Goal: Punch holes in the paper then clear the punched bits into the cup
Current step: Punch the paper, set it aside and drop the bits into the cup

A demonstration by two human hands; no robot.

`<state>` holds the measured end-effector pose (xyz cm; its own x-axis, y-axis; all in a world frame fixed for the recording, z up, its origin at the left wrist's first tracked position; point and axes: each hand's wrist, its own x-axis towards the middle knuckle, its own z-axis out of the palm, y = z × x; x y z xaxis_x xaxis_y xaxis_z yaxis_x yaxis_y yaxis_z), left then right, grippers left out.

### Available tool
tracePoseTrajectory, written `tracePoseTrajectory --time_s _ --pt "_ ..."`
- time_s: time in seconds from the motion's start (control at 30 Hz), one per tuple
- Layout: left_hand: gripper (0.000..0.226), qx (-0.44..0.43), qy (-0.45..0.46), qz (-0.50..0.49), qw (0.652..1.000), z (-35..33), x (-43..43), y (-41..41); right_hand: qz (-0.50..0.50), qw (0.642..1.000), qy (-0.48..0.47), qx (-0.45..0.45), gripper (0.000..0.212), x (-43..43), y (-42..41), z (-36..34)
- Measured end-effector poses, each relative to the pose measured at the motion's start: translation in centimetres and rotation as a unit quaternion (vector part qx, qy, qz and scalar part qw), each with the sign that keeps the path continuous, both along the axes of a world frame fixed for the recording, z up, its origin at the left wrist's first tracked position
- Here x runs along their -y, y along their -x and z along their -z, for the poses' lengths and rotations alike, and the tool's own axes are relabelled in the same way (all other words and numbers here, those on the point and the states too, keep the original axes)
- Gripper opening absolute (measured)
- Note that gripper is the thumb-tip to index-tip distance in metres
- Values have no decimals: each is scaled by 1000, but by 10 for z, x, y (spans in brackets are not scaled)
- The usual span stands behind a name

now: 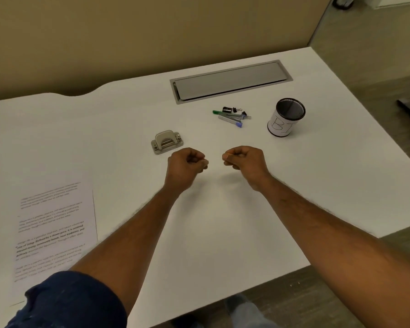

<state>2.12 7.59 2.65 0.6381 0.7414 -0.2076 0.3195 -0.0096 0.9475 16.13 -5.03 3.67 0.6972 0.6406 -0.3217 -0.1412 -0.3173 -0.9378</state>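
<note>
Metal hole punch (167, 141), judged rigid and weighty, is best gripped across its body; both hands (187, 165) (245, 162) are fisted, holding nothing.

On the desk (199, 233), the printed paper (55, 228) lay at the person's near left, well apart from everything else. The hole punch (166, 142) sat farther back toward the middle, just behind the left hand (187, 165). The right hand (243, 162) was beside the left one, a gap between them. Behind and to the right lay a cluster of pens and binder clips (232, 116), and the cup (285, 117) stood upright right of that. The cable tray lid (230, 82) lay set into the desk behind them all.
</note>
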Motion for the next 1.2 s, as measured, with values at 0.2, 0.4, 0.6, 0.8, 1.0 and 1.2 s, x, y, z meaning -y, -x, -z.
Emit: tracePoseTrajectory --time_s 0.2,0.4,0.6,0.8,1.0,1.2 --pt "14 24 -34 50 998 -33 3 -92 51 998 0 34 14 5 -62 -33" --pt "16 28 -112 113 987 -57 10 -190 92 988 -16 119 15 16 -138 -58" --pt "13 -23 -210 182 960 -59 17 -265 62 933 122 332 12 21 -208 -58" --pt "20 -85 -320 259 907 -52 12 -300 -38 892 219 394 22 22 -237 -53" --pt "19 -104 -363 272 885 -49 12 -309 -51 863 253 434 17 21 -248 -55" --pt "25 -136 -372 283 873 -49 14 -311 -89 852 265 443 24 21 -253 -54"
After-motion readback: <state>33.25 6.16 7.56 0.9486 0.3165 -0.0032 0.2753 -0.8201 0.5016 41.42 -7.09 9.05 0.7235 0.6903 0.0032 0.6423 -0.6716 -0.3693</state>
